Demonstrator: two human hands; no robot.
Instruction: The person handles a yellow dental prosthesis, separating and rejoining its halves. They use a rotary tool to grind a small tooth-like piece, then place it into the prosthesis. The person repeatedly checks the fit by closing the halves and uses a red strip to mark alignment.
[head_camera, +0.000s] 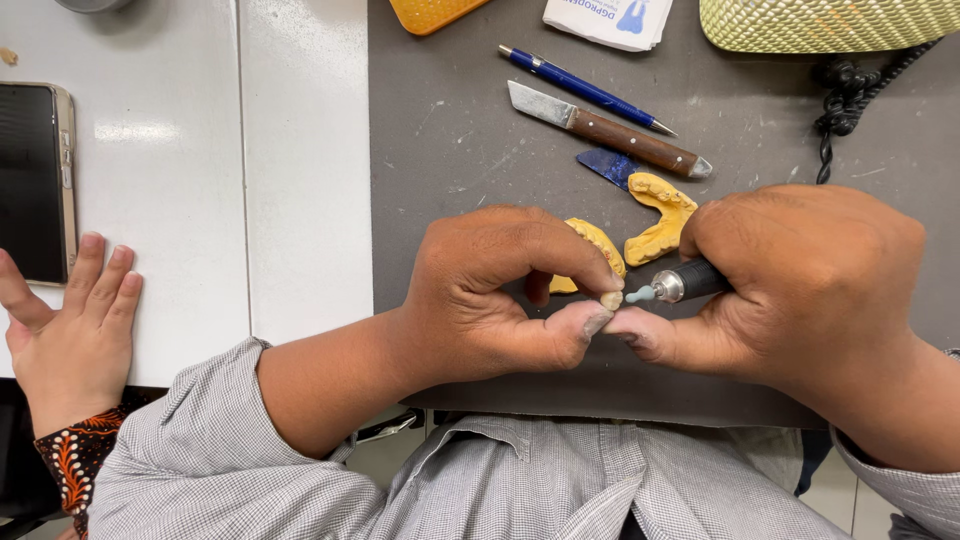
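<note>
A grey mat (460, 150) covers the counter (300, 150). The left hand (500, 290) is curled tight, pinching a small pale tooth piece (611, 299) between thumb and forefinger. The right hand (810, 280), thumb touching the left thumb, grips a rotary handpiece (685, 284) with its tip at the piece. Just beyond both hands lie two yellow dental casts (662, 215), then a wooden-handled knife (610, 132).

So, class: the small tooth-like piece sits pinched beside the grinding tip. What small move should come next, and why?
Probably ease the grinding tip onto the small tooth-like piece. The left hand pinches the piece, the right hand holds the rotary handpiece, and the tip sits just beside the piece.
</note>
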